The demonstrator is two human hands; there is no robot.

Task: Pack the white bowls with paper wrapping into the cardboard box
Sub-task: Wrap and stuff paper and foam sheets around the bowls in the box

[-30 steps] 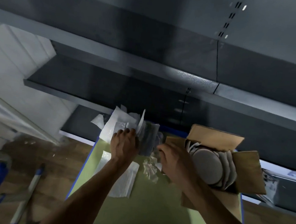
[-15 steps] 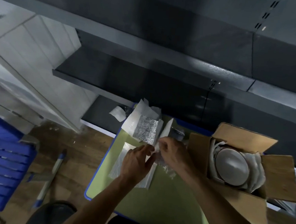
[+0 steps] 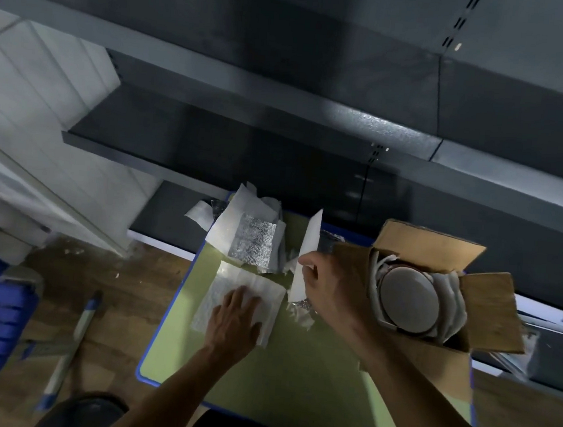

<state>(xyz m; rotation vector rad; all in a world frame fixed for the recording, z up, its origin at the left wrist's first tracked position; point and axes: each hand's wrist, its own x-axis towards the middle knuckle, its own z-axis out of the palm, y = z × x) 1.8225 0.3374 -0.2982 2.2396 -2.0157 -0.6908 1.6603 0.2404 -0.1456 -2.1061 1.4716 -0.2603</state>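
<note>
Since round white bowls, bedded in crumpled paper, already lie in the open brown cardboard box just right of the right hand, packing is judged well advanced. A thin white paper sheet is pinched in that hand; another white sheet is pressed flat on the green desk under the straight-fingered left hand.
</note>
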